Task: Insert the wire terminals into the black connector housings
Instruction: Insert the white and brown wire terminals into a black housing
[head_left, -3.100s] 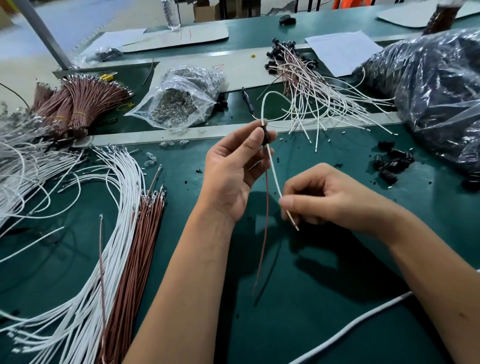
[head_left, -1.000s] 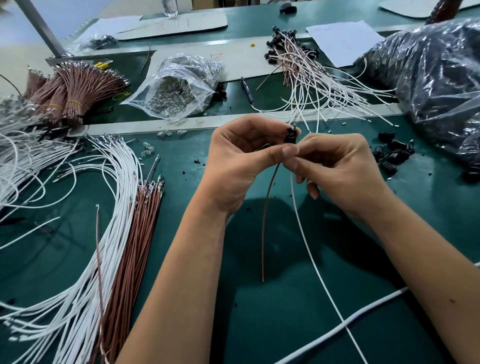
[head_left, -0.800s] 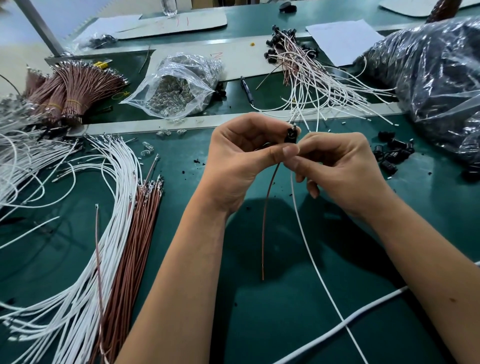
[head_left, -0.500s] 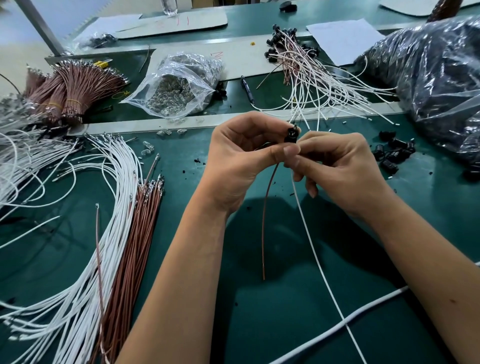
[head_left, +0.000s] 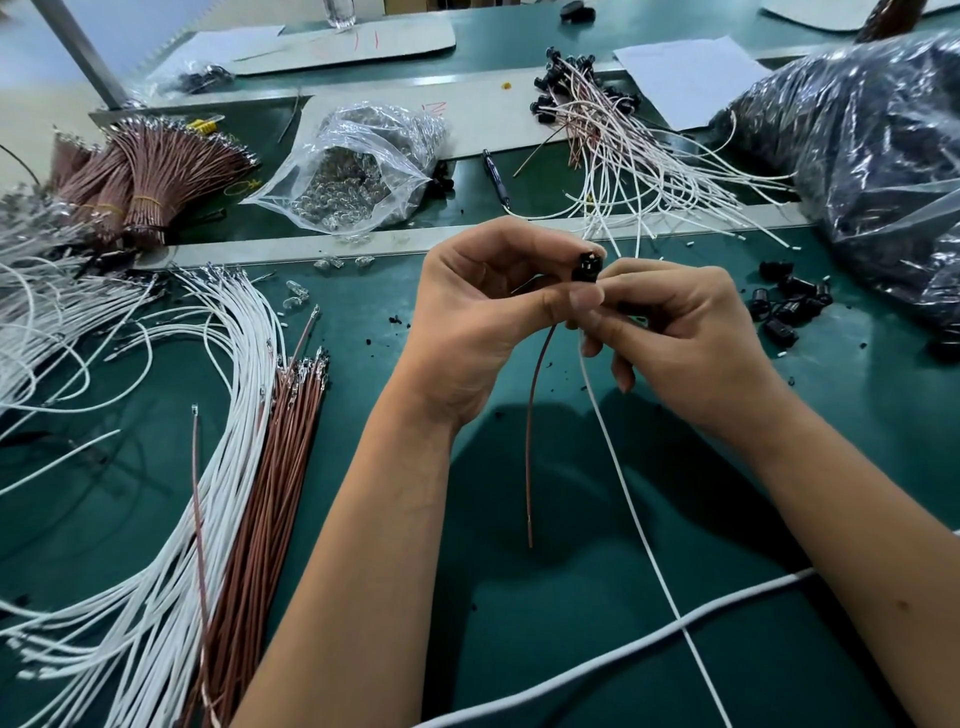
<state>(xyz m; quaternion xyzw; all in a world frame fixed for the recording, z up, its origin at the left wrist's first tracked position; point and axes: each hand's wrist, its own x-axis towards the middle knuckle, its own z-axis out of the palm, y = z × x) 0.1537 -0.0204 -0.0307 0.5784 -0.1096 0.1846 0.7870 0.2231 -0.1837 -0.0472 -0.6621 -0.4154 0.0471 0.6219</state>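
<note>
Both hands meet mid-frame: left hand (head_left: 483, 317) pinches black connector housing (head_left: 588, 266), right hand (head_left: 675, 332) pinches white wire (head_left: 639, 525) just below it. Brown wire (head_left: 532, 431) hangs from housing; terminal seating likely hidden. Spare housings (head_left: 789, 304) right on table (head_left: 571, 649).

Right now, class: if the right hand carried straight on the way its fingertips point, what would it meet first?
The right hand points left, so it would first meet the left hand; thumb tips already look touching just below the black connector housing pinched between them. Depth is uncertain.
</note>
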